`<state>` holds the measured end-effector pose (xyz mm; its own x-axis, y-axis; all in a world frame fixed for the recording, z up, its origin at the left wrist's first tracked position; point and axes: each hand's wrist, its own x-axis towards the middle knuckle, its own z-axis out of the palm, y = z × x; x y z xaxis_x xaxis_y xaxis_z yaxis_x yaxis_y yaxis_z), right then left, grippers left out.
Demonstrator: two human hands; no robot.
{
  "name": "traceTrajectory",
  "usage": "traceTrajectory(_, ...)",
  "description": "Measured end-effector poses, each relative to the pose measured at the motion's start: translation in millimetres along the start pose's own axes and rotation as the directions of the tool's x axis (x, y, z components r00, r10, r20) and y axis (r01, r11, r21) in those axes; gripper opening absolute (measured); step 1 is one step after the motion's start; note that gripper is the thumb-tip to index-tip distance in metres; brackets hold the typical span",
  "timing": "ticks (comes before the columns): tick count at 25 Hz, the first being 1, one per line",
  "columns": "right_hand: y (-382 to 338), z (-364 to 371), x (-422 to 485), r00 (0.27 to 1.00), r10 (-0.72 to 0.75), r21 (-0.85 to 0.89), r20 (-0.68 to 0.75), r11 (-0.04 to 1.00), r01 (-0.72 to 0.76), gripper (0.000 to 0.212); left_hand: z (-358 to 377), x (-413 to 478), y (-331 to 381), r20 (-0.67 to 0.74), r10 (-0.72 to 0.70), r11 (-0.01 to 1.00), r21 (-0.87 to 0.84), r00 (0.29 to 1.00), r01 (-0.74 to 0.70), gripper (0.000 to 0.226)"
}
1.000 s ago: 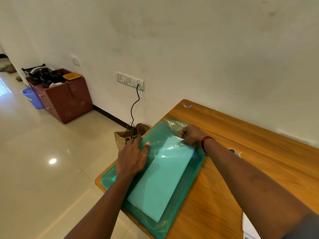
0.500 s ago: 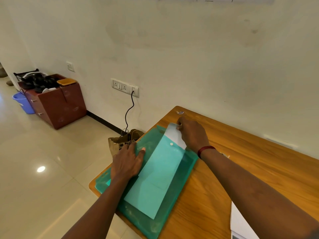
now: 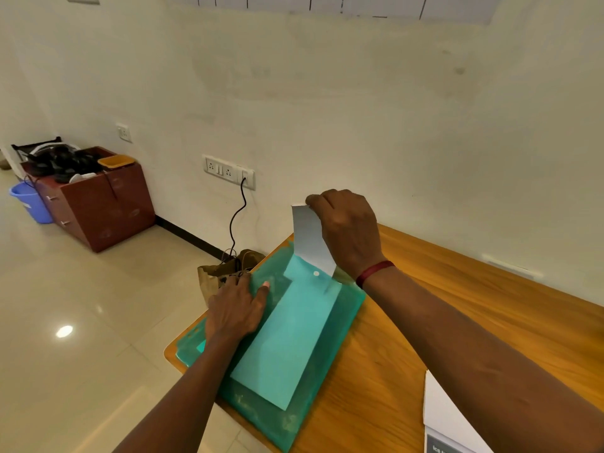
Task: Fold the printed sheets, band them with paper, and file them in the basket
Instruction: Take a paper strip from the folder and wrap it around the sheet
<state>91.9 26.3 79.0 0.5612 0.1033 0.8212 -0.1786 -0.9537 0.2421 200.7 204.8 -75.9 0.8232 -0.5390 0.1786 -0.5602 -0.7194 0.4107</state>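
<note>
Centrally, a white sheet (image 3: 310, 240) is sticking partway out of a green plastic folder (image 3: 343, 325) lying on the wooden table (image 3: 441, 305), lower centre. Vs. 0.5 s ago, it's standing further out, R hand higher. R hand (image 3: 349, 230) is pinching its top end; L hand (image 3: 237, 312) is pressing flat on the folder, fingers straight.

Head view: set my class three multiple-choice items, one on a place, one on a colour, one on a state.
1. Where does the green folder lie? A a chair; B the table corner; C a shelf.
2. The bucket's colour? A blue; B red; C yellow.
3. The right hand is: A flat on the table; B empty; C pinching the pale sheet.
Answers: B, it rests on the wooden corner; A, plainly blue; C, its fingers curl on the sheet's top edge.
</note>
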Motion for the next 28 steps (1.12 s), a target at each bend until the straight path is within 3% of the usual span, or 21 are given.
traceTrajectory(4,-3,-17,8,0.990,0.039,-0.013,-0.137,0.999,-0.041,0.028,1,-1,1,-0.028,0.003,1.000,-0.004,1.000,-0.004,0.067)
traceTrajectory(9,-5,-24,9,0.968,0.173,0.038,-0.181,0.985,-0.169,0.023,1,0,0,-0.019,0.002,1.000,-0.009,1.000,-0.002,0.068)
traceTrajectory(12,-10,-32,7,0.901,0.395,0.227,-0.178,0.907,-0.353,0.014,-2,-1,1,-0.023,-0.008,0.999,-0.033,1.000,0.007,0.067)
traceTrajectory(16,-12,-35,-16,0.580,0.814,0.476,0.013,0.505,-0.720,0.006,-9,-10,8,-0.180,0.055,0.994,-0.085,0.982,-0.072,0.055)
traceTrajectory(19,-12,-27,-48,0.289,0.939,0.516,0.186,0.157,-0.842,0.009,-14,-14,12,-0.291,0.030,0.982,-0.170,0.956,-0.083,0.059)
traceTrajectory(21,-14,-21,-69,0.112,0.942,0.522,0.316,-0.074,-0.850,0.010,-14,-15,12,-0.315,0.050,0.978,-0.178,0.948,-0.111,0.067)
traceTrajectory(24,-20,-19,-89,-0.012,0.892,0.550,0.452,-0.290,-0.783,0.010,-12,-15,15,-0.318,0.118,0.991,-0.028,0.941,-0.133,0.074)
traceTrajectory(28,-29,-26,-100,-0.046,0.848,0.588,0.528,-0.404,-0.701,0.012,-20,-16,31,-0.285,0.295,0.955,0.122,0.912,-0.271,0.080)
